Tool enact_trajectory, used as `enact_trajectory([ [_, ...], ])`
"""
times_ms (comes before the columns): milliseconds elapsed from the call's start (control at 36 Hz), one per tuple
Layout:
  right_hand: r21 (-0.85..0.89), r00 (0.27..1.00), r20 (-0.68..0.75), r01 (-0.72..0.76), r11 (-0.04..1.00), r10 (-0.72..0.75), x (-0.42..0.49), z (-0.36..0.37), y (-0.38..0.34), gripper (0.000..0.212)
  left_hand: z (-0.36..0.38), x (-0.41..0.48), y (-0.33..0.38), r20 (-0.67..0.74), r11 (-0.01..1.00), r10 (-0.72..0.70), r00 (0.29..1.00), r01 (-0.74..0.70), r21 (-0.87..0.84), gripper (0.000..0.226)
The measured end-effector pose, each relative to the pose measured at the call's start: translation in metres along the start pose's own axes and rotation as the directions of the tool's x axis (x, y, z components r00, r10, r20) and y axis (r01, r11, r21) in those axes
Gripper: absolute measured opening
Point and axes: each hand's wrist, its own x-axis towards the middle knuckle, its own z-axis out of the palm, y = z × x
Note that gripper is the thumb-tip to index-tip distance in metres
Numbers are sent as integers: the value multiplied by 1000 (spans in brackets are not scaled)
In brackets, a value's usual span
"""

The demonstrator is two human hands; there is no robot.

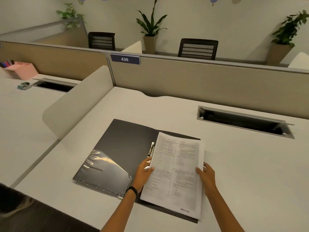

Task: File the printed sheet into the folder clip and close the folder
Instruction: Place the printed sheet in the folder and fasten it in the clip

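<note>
A dark folder (127, 148) lies open on the white desk, with a clear plastic pocket on its left flap. A metal clip (151, 150) runs along the spine. The printed sheet (177, 173) rests over the right flap, its left edge lifted beside the clip. My left hand (143, 173) grips the sheet's left edge, thumb on top, close to the clip. My right hand (206, 174) holds the sheet's right edge. Whether the clip is raised or flat I cannot tell.
An open cable slot (244, 122) sits in the desk to the back right. A beige partition (200, 77) with a "436" label closes the back. A curved white divider (78, 104) stands at the left. A pink pen holder (21, 70) is on the neighbouring desk.
</note>
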Motion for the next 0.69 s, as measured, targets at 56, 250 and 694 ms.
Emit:
enact_trajectory([
  [56, -18, 1000, -27, -3, 1000, 2, 0, 3, 1, 35, -3, 1, -5, -8, 999, -42, 999, 42, -1, 29],
  [250, 3, 997, -69, -22, 1000, 22, 0, 4, 5, 34, -11, 7, -24, -43, 985, -164, 985, 166, 47, 4],
  [694, -56, 998, -69, -8, 998, 4, 4, 20, -1, 33, -30, 23, -18, -7, 967, -223, 975, 222, 128, 11],
])
